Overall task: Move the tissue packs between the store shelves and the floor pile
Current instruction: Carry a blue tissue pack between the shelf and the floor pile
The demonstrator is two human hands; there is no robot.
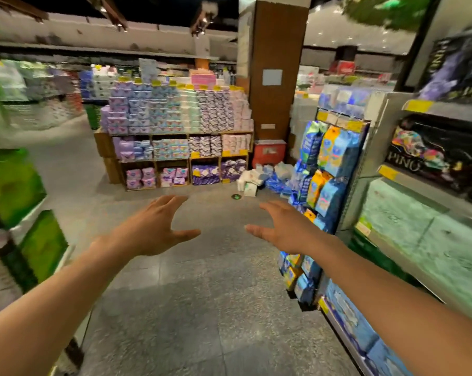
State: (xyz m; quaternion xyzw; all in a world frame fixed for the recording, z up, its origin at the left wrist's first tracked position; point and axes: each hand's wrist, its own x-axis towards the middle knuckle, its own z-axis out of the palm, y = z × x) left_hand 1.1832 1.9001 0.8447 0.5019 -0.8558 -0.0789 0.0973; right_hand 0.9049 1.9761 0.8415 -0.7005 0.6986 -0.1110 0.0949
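The left hand (153, 229) reaches forward, fingers spread, empty. Tissue packs (267, 177) lie piled on the floor (202, 294) at the foot of the pillar (277, 77), well beyond both hands. The right hand (283, 229), below the pillar, is likewise spread and empty.

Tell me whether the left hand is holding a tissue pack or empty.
Empty. The left hand is spread open above the floor, fingers apart, nothing in it; the floor pile lies farther ahead.
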